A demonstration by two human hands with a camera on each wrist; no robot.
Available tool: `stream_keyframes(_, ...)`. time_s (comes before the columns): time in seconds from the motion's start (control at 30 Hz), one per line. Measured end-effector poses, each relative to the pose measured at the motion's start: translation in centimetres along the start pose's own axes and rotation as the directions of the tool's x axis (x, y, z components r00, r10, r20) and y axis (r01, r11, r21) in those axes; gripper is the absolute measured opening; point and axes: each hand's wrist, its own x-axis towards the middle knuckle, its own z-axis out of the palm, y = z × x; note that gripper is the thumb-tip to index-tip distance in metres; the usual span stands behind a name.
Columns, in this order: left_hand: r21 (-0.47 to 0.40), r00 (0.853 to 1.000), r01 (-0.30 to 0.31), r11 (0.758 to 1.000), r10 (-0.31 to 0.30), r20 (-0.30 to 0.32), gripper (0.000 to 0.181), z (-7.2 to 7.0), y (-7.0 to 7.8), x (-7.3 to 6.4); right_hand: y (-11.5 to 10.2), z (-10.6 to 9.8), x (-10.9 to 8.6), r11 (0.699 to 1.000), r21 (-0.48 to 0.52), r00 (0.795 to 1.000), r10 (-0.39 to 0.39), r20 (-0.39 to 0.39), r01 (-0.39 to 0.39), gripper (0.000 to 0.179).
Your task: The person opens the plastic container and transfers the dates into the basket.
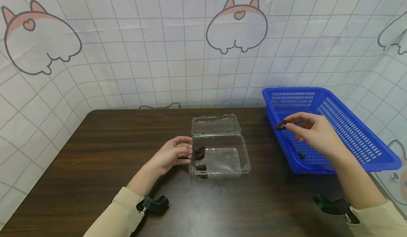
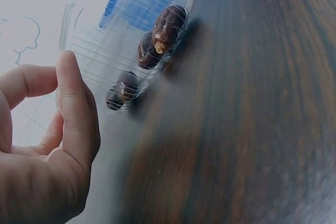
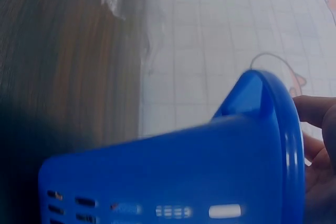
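Right hand [image 1: 313, 130], at the head view's three o'clock, pinched a date [image 1: 281, 125], visible only there; left hand [image 1: 173, 154], fingers loose, touched the clear box [image 1: 222, 161] at nine o'clock.

Blue basket [image 1: 353, 134]: no words to read
Clear box [image 1: 222, 159]: no letters to read
Wall cloth [image 1: 178, 71]: no numbers to read
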Motion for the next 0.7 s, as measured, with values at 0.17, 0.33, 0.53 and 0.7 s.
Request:
stream_keyframes(0.17, -0.003, 1.000, -0.002, 1.000, 0.002, 0.004, 0.052, 0.0, 0.1, 0.0, 0.7, -0.7, -0.3, 1.000, -0.013, 0.999, 0.013, -0.032, -0.013, 0.037)
stream_keyframes(0.33, 0.005, 1.000, -0.004, 1.000, 0.004, 0.003, 0.052, 0.0, 0.1, 0.1, 1.4, -1.0, -0.5, 0.999, -0.037, 0.998, 0.010, -0.057, -0.012, 0.036)
stream_keyframes(0.53, -0.001, 1.000, -0.001, 1.000, 0.001, 0.002, 0.051, 0.1, 0.1, 0.1, 2.0, -1.6, -0.8, 0.999, -0.025, 0.998, 0.043, -0.048, -0.044, 0.039)
stream_keyframes(0.7, 0.004, 1.000, -0.004, 1.000, 0.004, 0.005, 0.052, 0.1, 0.1, 0.0, 2.4, -1.9, -0.9, 0.998, -0.038, 0.998, 0.051, -0.032, -0.052, 0.041)
